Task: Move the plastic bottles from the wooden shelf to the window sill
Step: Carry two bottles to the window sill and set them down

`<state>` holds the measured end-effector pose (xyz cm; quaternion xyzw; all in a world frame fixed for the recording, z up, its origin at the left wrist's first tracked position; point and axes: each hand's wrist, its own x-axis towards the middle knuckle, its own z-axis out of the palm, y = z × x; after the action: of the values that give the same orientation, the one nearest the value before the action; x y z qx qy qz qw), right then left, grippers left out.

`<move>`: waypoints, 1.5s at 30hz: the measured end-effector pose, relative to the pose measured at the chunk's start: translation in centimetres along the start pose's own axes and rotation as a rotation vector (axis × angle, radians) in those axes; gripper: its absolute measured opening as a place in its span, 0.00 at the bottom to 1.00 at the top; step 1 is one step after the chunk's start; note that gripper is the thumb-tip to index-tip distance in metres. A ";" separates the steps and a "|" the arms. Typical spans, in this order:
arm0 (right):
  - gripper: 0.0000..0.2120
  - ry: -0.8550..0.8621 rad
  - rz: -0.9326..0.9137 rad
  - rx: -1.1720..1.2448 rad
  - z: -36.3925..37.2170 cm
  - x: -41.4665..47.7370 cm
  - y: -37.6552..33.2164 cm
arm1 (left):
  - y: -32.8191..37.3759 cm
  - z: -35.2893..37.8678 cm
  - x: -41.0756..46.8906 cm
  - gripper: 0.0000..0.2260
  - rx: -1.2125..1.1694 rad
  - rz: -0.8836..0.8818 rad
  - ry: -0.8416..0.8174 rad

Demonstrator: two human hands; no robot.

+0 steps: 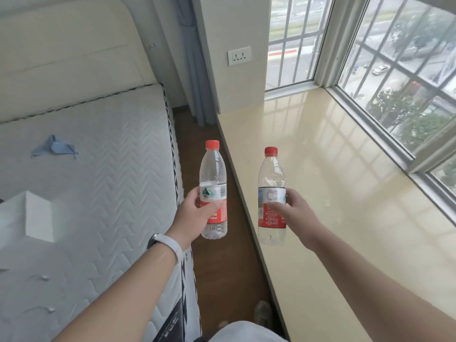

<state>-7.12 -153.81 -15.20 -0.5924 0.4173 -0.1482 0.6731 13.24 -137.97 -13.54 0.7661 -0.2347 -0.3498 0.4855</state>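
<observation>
We see two plastic bottles, one in each of the two hands. The left hand (195, 213) wraps around the label of the left bottle (213, 191), fingers closed on it, and holds it upright in the air. The right hand (293, 211) is closed the same way around the label of the right bottle (272, 201), which tilts a little with its cap leaning left. Each bottle is clear, carries one red cap and one red and white label, and looks empty or nearly so.

We take the window sill (345, 193) as our landmark. It is a glossy cream slab running along the foot of the window (399, 77), and we count no bottle standing on it. The right bottle hangs over the sill's near left edge, its base above the surface rather than resting on it as far as we can tell. The left bottle hangs just left of the sill, over the strip of wooden floor (222, 267) between the sill and the bed. The two bottles are near each other but apart.

Left of the sill beyond the floor strip lies one bare quilted mattress (98, 193), with one blue cloth scrap (55, 148) on it. One wall socket (238, 55) sits on the wall at the sill's far end. We count one white watch (167, 243) on the left wrist.
</observation>
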 end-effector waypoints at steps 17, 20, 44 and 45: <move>0.14 0.056 0.008 -0.023 5.9 14.5 -6.5 | 3.7 -7.5 17.4 0.16 -0.041 0.049 -0.014; 0.14 0.068 0.011 -0.062 9.0 18.7 -8.9 | 4.4 -10.8 22.0 0.15 -0.062 0.053 0.003; 0.17 0.304 0.146 -0.005 8.4 37.6 -12.6 | 5.9 -8.8 44.7 0.17 -0.038 -0.077 -0.266; 0.17 0.308 0.156 0.012 7.8 38.7 -12.2 | 6.2 -7.9 45.7 0.18 -0.020 -0.079 -0.276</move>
<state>25.71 -178.51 -19.26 -0.5246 0.5592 -0.1872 0.6140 48.65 -167.91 -19.75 0.7145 -0.2654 -0.4731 0.4419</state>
